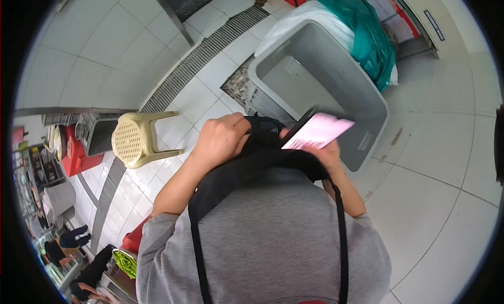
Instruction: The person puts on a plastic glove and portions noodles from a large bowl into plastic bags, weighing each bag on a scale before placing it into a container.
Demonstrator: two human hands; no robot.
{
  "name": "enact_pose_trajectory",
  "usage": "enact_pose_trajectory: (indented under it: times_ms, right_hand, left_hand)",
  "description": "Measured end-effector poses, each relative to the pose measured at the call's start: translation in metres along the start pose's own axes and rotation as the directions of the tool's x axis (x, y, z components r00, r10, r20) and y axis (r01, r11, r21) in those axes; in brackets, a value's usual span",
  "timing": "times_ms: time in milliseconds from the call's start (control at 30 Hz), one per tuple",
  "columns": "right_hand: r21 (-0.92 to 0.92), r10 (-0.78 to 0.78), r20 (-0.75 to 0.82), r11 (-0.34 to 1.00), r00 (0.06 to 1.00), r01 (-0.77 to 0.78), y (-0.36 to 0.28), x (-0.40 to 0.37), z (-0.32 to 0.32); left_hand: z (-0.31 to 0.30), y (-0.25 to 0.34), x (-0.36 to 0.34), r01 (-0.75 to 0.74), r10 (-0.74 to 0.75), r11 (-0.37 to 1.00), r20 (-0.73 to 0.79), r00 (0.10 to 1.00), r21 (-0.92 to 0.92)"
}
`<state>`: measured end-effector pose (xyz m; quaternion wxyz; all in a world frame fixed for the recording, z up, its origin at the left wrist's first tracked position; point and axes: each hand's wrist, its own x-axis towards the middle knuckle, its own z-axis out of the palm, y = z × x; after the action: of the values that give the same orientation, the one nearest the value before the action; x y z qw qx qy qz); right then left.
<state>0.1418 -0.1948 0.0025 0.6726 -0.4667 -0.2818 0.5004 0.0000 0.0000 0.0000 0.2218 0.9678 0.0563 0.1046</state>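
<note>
Phone [317,131] — stiff, slick, probably fragile — is pinched edgewise in the right hand [328,156], soft bag [262,138] clutched in the left hand [219,138].

The left grip [220,138] is closed on a black bag [262,135] held against the chest, at the centre of the view. The right grip [329,157] holds a phone [319,131], tilted with its pink screen up, touching the bag at its 3 o'clock. At 12 o'clock from the grips a grey tub [315,78] stands on the tiled floor [446,146]. A green sack [370,33] lies against the tub's rim at 1 o'clock. At 9 o'clock a cream stool [137,140] lies on its side, near a drain grate [205,54] running towards 11 o'clock.
</note>
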Motion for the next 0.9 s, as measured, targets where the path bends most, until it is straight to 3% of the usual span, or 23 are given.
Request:
enact_pose_trajectory:
  times_ms: [33,100,167,200,267,367,400,467,500,600,633,700,733,767,833,900]
  right_hand:
    - [-0.147,0.017,0.094,0.989,0.995,-0.003,0.007,0.001,-0.005]
    - [-0.064,-0.170,0.468,0.972,0.867,0.225,0.016,0.028,0.019]
    - [-0.319,-0.105,0.586,0.882,0.803,0.348,0.026,0.034,0.034]
    - [-0.316,-0.091,0.593,0.887,0.800,0.335,0.030,0.034,0.040]
    - [-0.303,0.008,0.473,0.940,0.881,0.155,0.040,0.040,0.055]
    - [-0.361,0.103,0.406,0.931,0.908,0.056,0.060,0.063,0.082]
    - [-0.355,0.102,0.416,0.933,0.904,0.058,0.060,0.070,0.093]
    - [-0.570,0.161,0.374,0.817,0.913,0.090,0.057,0.087,0.123]
    - [-0.571,0.164,0.383,0.816,0.909,0.094,0.058,0.089,0.127]
    - [-0.883,0.216,0.291,0.435,0.932,0.175,0.074,0.080,0.125]
    - [-0.884,0.225,0.289,0.436,0.930,0.170,0.083,0.082,0.125]
    - [-1.000,0.561,0.029,0.025,0.827,0.018,0.093,0.091,0.126]
    - [-0.975,0.480,0.137,0.221,0.867,0.032,0.095,0.096,0.123]
    - [-0.976,0.486,0.135,0.216,0.864,0.031,0.100,0.101,0.126]
    - [-0.711,0.020,0.402,0.636,0.916,0.298,0.109,0.106,0.139]
    - [-0.737,0.111,0.361,0.643,0.926,0.210,0.106,0.110,0.143]
  left_hand:
    - [0.002,-0.002,0.004,0.020,-0.020,0.999,-0.005,1.000,-0.028]
    - [-0.014,-0.025,-0.008,0.041,-0.043,0.998,-0.028,0.999,-0.051]
    - [-0.023,-0.037,-0.021,0.054,-0.057,0.998,-0.108,0.992,-0.031]
    - [-0.028,-0.040,-0.026,0.072,-0.076,0.997,-0.110,0.991,-0.039]
    - [-0.043,-0.048,-0.037,0.093,-0.097,0.995,-0.163,0.982,-0.030]
    - [-0.060,-0.062,-0.056,0.113,-0.106,0.993,-0.156,0.982,0.039]
    - [-0.066,-0.070,-0.065,0.122,-0.114,0.991,-0.156,0.981,0.047]
    - [-0.080,-0.090,-0.086,0.162,-0.149,0.985,-0.171,0.974,0.065]
    - [-0.084,-0.095,-0.092,0.171,-0.157,0.983,-0.178,0.972,0.067]
    - [-0.084,-0.101,-0.110,0.205,-0.190,0.976,-0.170,0.967,0.070]
    - [-0.074,-0.102,-0.114,0.155,-0.143,0.984,-0.132,0.981,0.092]
    - [-0.070,-0.105,-0.120,0.106,-0.097,0.989,-0.094,0.991,0.104]
    - [-0.072,-0.108,-0.121,0.135,-0.120,0.985,-0.138,0.983,0.103]
    - [-0.074,-0.111,-0.123,0.164,-0.145,0.981,-0.176,0.974,0.100]
    - [-0.075,-0.116,-0.128,0.210,-0.188,0.973,-0.196,0.962,0.098]
    - [-0.076,-0.113,-0.131,0.171,-0.152,0.978,-0.153,0.976,0.119]
